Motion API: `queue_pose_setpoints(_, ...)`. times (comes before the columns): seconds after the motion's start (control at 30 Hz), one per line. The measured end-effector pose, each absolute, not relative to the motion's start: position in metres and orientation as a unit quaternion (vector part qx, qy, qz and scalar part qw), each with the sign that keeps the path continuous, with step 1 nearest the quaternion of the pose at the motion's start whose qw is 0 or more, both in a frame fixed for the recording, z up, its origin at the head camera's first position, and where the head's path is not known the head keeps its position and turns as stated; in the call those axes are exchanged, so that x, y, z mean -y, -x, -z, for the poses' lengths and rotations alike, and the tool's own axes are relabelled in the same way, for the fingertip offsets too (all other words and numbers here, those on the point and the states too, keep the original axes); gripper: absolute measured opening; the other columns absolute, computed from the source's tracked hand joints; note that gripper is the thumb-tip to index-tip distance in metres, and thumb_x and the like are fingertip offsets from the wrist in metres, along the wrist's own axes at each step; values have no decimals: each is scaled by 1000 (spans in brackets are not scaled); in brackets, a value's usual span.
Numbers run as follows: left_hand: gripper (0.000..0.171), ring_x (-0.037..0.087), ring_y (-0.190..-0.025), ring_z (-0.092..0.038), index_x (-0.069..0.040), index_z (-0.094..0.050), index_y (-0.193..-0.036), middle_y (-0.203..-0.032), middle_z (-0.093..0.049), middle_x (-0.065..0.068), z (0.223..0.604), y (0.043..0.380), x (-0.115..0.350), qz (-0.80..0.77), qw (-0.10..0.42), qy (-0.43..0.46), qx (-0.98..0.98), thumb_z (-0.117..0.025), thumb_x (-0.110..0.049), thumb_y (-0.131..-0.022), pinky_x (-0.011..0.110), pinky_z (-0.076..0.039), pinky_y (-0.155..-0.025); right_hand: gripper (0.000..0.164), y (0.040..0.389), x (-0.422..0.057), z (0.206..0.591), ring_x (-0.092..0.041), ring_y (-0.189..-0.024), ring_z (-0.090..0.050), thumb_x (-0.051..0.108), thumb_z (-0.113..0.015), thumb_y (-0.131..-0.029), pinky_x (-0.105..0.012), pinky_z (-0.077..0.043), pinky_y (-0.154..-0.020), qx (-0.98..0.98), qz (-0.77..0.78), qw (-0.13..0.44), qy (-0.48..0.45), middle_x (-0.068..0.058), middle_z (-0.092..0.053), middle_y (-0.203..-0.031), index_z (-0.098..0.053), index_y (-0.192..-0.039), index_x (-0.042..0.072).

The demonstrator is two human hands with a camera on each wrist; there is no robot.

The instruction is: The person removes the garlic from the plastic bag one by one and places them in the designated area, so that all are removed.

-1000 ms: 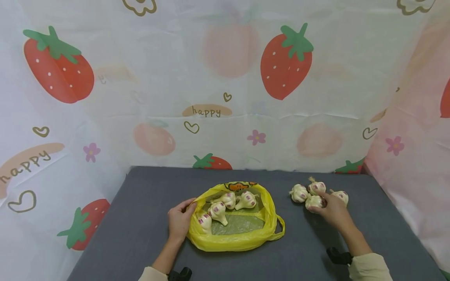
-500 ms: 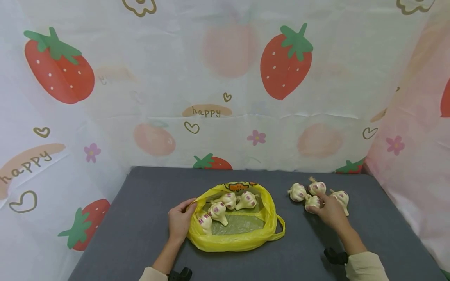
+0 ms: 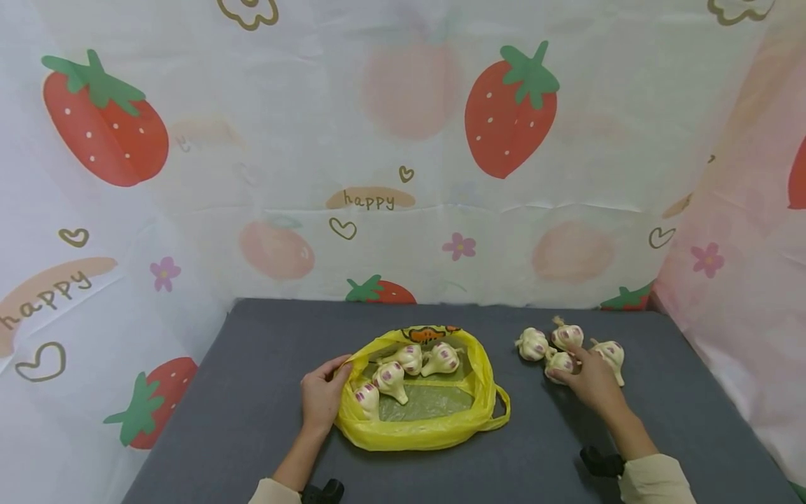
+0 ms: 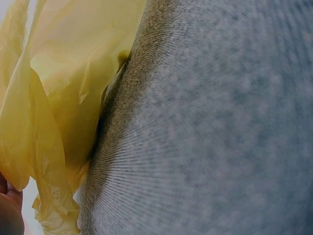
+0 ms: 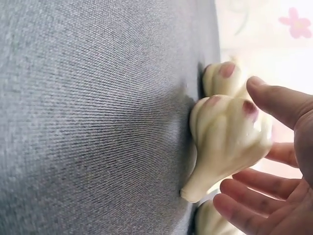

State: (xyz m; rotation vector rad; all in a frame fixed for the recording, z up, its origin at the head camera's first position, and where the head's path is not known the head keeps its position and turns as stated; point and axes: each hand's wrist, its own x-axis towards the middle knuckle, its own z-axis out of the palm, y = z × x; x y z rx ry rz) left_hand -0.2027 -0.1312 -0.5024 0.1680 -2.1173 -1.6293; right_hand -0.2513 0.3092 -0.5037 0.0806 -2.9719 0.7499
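My left hand (image 3: 319, 400) pinches the left rim of a yellow plastic bag (image 3: 418, 437), which lies with its mouth spread wide. Several garlic bulbs (image 3: 390, 380) sit inside, toward the bag's left and back. On the right, my right hand (image 3: 595, 381) holds the front garlic bulb (image 3: 557, 367) of a small cluster between thumb and index finger. Seen from the right wrist, this bulb fills the space between the thumb (image 5: 274, 98) and the fingers, its stem pointing down along the cloth. The left wrist view shows mostly the bag's side (image 4: 73, 112).
Around the right hand lie three more bulbs: a left one (image 3: 532, 344), a back one (image 3: 567, 336) and a right one (image 3: 611, 358). A bag handle loop (image 3: 502, 413) sticks out toward them. Dark grey cloth (image 3: 277, 350) covers the table; a strawberry-print curtain (image 3: 403, 154) encloses it.
My right hand has shifted slightly left, and the front and left bulbs have moved a little left too. The left hand and the bag have stayed in place.
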Motion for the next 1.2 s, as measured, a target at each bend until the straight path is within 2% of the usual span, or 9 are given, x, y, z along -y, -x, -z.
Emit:
queue_pose_setpoints(0.1, 17, -4, -76, -63, 6, -75, -101, -98, -73, 23, 503, 203, 131, 597, 230, -60, 766, -71, -3, -87, 8, -49, -65, 71, 250, -308, 503, -28, -79, -54, 30, -75, -85, -43, -44, -66, 969, -241, 39, -29, -24, -64, -97, -47, -137, -9)
queue_pose_setpoints(0.2, 17, -4, -76, -63, 7, -75, -101, -98, -73, 24, 503, 203, 131, 601, 229, -61, 763, -71, -2, -86, 8, -49, -65, 71, 247, -307, 501, -33, -85, -56, 30, -74, -86, -46, -45, -69, 970, -240, 40, -30, -27, -64, -100, -47, -138, -9)
queue_pose_setpoints(0.27, 17, -4, -76, -63, 6, -75, -101, -98, -73, 24, 504, 203, 131, 601, 227, -63, 764, -71, -2, -87, 8, -49, -65, 70, 246, -306, 499, -44, -97, -56, 29, -74, -86, -53, -47, -76, 969, -240, 45, -32, -32, -63, -105, -47, -138, -8)
queue_pose_setpoints(0.33, 17, -3, -76, -63, 6, -75, -101, -99, -73, 23, 504, 203, 132, 601, 225, -64, 765, -71, -3, -87, 8, -49, -65, 67, 244, -305, 496, -52, -112, -51, 28, -73, -86, -60, -45, -85, 968, -243, 53, -34, -38, -58, -113, -47, -138, -7)
queue_pose_setpoints(0.43, 17, -2, -77, -64, 5, -75, -101, -99, -74, 23, 505, 204, 132, 599, 223, -64, 766, -72, -4, -87, 9, -49, -65, 66, 242, -302, 489, -59, -128, -35, 30, -70, -89, -68, -38, -94, 967, -245, 55, -32, -43, -45, -132, -46, -140, -4)
queue_pose_setpoints(0.53, 18, -3, -77, -64, 4, -75, -102, -99, -74, 22, 505, 204, 133, 597, 222, -63, 768, -72, -5, -87, 8, -49, -65, 68, 239, -297, 481, -59, -126, -38, 35, -68, -91, -68, -40, -91, 964, -257, 54, -28, -42, -39, -139, -45, -142, -3)
queue_pose_setpoints(0.67, 18, -5, -77, -63, 5, -75, -102, -99, -74, 22, 503, 203, 133, 593, 221, -65, 771, -71, -5, -87, 8, -48, -65, 66, 236, -286, 470, -53, -118, -48, 37, -67, -92, -61, -46, -85, 956, -284, 66, -35, -36, -44, -137, -48, -140, -3)
queue_pose_setpoints(0.9, 18, -7, -77, -62, 4, -75, -102, -100, -73, 22, 517, 213, 136, 595, 222, -65, 770, -72, -6, -87, 7, -48, -65, 58, 240, -264, 459, -48, -116, -54, 30, -67, -93, -58, -49, -89, 943, -315, 83, -65, -32, -51, -133, -51, -136, -4)
queue_pose_setpoints(1.2, 19, -8, -78, -62, -2, -77, -101, -100, -74, 19, 536, 221, 142, 608, 229, -57, 758, -74, -13, -86, 9, -50, -67, 55, 250, -230, 456, -42, -112, -57, 27, -69, -92, -52, -52, -88, 925, -357, 74, -108, -27, -56, -127, -53, -136, -2)
